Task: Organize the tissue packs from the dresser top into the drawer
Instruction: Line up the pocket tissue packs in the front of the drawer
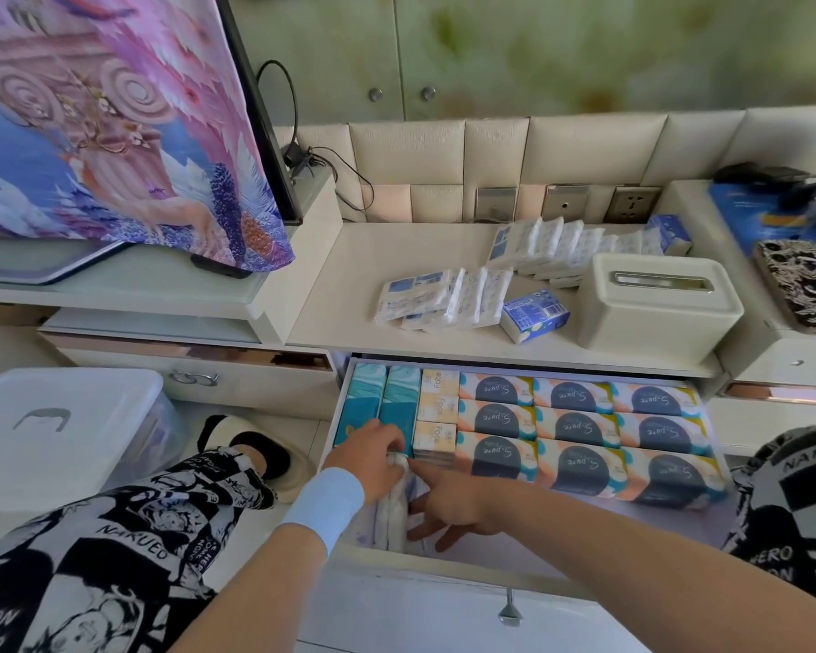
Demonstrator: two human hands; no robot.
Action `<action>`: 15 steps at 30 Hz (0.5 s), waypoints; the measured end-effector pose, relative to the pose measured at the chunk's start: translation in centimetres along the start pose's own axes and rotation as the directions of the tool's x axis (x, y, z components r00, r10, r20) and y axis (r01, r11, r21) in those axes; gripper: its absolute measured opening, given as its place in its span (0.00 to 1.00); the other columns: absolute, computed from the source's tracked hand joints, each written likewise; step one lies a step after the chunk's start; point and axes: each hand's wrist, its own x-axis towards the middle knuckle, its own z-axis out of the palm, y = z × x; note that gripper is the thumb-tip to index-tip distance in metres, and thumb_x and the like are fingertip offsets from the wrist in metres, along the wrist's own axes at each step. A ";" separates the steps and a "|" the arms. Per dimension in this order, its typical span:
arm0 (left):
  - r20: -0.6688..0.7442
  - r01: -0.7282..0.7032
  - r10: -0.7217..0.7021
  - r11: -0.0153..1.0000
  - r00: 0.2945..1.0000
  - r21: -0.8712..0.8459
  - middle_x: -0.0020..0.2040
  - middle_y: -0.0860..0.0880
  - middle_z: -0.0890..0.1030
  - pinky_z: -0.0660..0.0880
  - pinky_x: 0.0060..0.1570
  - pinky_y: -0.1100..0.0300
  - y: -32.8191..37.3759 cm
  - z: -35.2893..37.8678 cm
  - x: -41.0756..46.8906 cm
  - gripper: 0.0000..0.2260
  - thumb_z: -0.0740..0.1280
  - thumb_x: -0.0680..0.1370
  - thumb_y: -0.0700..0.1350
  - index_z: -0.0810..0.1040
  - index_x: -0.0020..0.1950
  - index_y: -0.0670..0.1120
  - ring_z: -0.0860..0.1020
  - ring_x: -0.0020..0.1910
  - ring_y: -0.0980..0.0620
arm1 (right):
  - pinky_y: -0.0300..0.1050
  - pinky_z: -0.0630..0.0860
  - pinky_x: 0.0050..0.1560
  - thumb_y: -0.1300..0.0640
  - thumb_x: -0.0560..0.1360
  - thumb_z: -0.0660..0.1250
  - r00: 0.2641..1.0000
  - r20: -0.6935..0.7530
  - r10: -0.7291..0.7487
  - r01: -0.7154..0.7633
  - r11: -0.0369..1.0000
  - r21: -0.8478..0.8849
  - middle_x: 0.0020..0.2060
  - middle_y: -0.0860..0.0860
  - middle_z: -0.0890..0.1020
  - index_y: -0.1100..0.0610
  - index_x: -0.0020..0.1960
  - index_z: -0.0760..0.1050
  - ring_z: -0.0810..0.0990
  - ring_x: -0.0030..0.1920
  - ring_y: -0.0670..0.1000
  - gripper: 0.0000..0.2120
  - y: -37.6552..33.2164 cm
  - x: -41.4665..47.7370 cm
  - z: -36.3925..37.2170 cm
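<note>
The open drawer (420, 565) below the dresser top (349, 294) holds rows of orange and blue tissue packs (580, 428), teal packs (380, 398) and small yellow packs (436, 407). Both hands are inside its front left corner. My left hand (373, 457) presses on several white tissue packs (394, 506) standing on edge there. My right hand (448, 506) rests against the same packs, index finger pointing left. On the dresser top lie a leaning group of white and blue packs (444, 299), one blue pack (533, 315) and a longer row (585, 245) at the back.
A cream tissue box (655, 308) stands on the right of the dresser top. A cloth-covered TV (114, 124) is at left, a clear lidded bin (62, 421) on the floor, a phone (801, 285) at far right. Wall sockets (632, 202) sit behind.
</note>
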 end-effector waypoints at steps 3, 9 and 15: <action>0.153 -0.047 0.029 0.992 0.988 0.114 0.61 0.53 0.69 0.74 0.57 0.54 -0.2 -0.3 0.2 0.20 0.71 0.73 0.51 0.72 0.64 0.57 0.72 0.61 0.50 | 0.50 0.81 0.55 0.64 0.80 0.62 0.997 -0.076 0.002 -0.013 0.991 -0.136 0.66 0.52 0.77 0.46 0.77 0.59 0.83 0.56 0.52 0.29 -0.5 0.5 -1.4; 0.114 -0.042 0.031 0.995 0.993 0.094 0.61 0.50 0.74 0.75 0.58 0.52 0.2 -2.2 1.7 0.15 0.67 0.77 0.51 0.76 0.63 0.54 0.75 0.58 0.47 | 0.46 0.81 0.34 0.64 0.80 0.59 0.908 -0.387 -0.159 0.054 0.962 -0.269 0.50 0.51 0.83 0.52 0.60 0.75 0.86 0.41 0.52 0.13 -4.1 0.4 -5.0; -0.116 -0.030 0.021 0.996 0.993 -0.079 0.60 0.50 0.77 0.75 0.56 0.53 2.1 -7.9 6.1 0.14 0.66 0.79 0.48 0.76 0.64 0.52 0.77 0.55 0.49 | 0.47 0.81 0.37 0.60 0.80 0.58 0.628 -0.654 -0.421 0.176 0.896 -0.408 0.46 0.49 0.82 0.46 0.52 0.77 0.81 0.37 0.51 0.12 -8.6 -0.5 -9.4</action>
